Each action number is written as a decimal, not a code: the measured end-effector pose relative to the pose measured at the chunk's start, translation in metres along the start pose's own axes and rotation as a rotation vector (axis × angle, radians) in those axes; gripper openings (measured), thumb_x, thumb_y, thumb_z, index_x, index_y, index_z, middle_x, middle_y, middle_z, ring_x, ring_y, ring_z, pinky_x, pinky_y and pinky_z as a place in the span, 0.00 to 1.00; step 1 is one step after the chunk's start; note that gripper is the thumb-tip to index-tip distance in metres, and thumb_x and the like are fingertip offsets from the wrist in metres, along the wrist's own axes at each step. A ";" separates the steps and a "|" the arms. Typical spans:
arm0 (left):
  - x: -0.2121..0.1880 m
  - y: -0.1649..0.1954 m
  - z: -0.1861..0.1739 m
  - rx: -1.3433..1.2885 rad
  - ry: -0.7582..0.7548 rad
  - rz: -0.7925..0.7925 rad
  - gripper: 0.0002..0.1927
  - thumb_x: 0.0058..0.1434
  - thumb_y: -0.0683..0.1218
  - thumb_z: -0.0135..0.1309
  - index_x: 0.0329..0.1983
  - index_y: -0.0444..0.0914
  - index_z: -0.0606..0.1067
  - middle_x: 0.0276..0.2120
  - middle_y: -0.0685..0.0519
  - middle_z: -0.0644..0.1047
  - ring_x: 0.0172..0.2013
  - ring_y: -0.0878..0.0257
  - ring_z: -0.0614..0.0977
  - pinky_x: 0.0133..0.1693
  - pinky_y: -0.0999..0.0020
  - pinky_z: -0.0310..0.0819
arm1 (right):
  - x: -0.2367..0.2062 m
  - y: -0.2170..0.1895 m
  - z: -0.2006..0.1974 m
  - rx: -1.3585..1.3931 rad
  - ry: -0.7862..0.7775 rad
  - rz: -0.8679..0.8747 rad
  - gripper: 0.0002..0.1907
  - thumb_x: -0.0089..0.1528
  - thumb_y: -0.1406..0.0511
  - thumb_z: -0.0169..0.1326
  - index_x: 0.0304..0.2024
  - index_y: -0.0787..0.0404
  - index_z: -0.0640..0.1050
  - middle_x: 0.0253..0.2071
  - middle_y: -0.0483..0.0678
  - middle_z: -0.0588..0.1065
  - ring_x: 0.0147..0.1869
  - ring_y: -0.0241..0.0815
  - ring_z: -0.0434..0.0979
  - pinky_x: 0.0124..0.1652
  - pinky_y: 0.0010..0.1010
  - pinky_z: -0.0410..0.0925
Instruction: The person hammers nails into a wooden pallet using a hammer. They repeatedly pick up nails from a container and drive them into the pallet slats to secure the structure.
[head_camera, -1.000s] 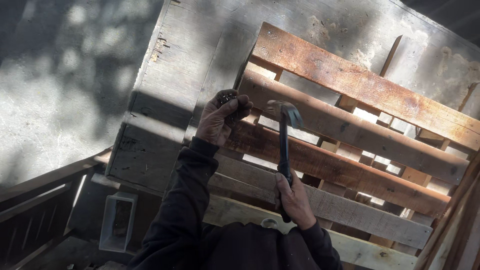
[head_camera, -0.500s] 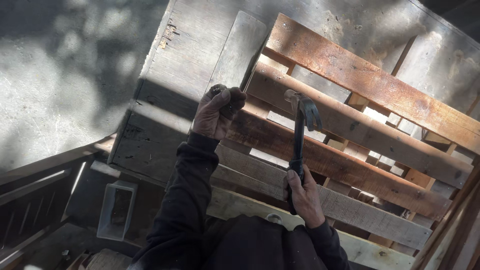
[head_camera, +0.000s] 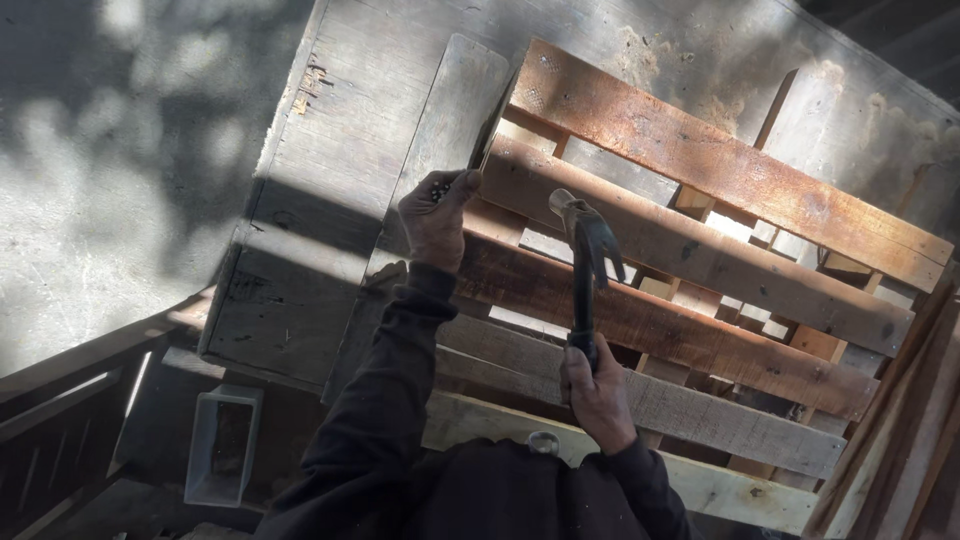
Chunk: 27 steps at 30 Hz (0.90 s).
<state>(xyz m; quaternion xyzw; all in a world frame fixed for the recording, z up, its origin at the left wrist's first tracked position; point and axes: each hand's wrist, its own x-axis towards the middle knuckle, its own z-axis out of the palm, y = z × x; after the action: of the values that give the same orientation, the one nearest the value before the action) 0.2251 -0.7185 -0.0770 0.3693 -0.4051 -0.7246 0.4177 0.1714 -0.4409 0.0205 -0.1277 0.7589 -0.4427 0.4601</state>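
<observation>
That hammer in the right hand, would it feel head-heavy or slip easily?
Probably head-heavy: the hammer has a bulky metal claw head on a slim handle. The right hand grips only the handle's end, so it likely swings freely. It looks rigid, unlikely to flex.

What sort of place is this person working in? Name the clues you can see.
Probably an outdoor yard or open-air workshop: sun-dappled concrete ground, a wooden pallet lying on weathered boards, and a claw hammer in the right hand.

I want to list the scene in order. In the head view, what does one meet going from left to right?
Concrete ground → small metal box → grey board → left hand → hammer → pallet slats.
</observation>
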 end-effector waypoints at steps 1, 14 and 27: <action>-0.001 -0.003 0.006 0.130 0.016 0.078 0.09 0.61 0.45 0.67 0.40 0.36 0.83 0.33 0.54 0.84 0.35 0.70 0.83 0.39 0.74 0.79 | 0.005 0.001 0.001 -0.050 -0.005 0.095 0.25 0.65 0.43 0.49 0.40 0.58 0.70 0.19 0.39 0.66 0.19 0.29 0.67 0.21 0.26 0.68; -0.003 -0.003 0.026 0.652 -0.098 0.399 0.05 0.63 0.38 0.63 0.42 0.37 0.80 0.38 0.50 0.82 0.37 0.63 0.85 0.37 0.69 0.81 | 0.017 -0.030 -0.005 -0.040 -0.094 -0.316 0.20 0.71 0.49 0.47 0.38 0.58 0.68 0.19 0.39 0.67 0.20 0.27 0.69 0.21 0.22 0.68; 0.001 -0.007 0.009 0.797 0.304 0.270 0.15 0.74 0.49 0.51 0.56 0.35 0.76 0.44 0.42 0.82 0.45 0.51 0.86 0.43 0.60 0.83 | 0.019 -0.082 0.001 0.227 -0.069 -0.836 0.23 0.71 0.48 0.53 0.46 0.61 0.71 0.24 0.44 0.70 0.23 0.30 0.70 0.22 0.22 0.67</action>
<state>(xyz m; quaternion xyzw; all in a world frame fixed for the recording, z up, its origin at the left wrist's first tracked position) 0.2148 -0.7149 -0.0804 0.5475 -0.6313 -0.3883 0.3885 0.1442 -0.4999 0.0737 -0.3872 0.5729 -0.6671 0.2774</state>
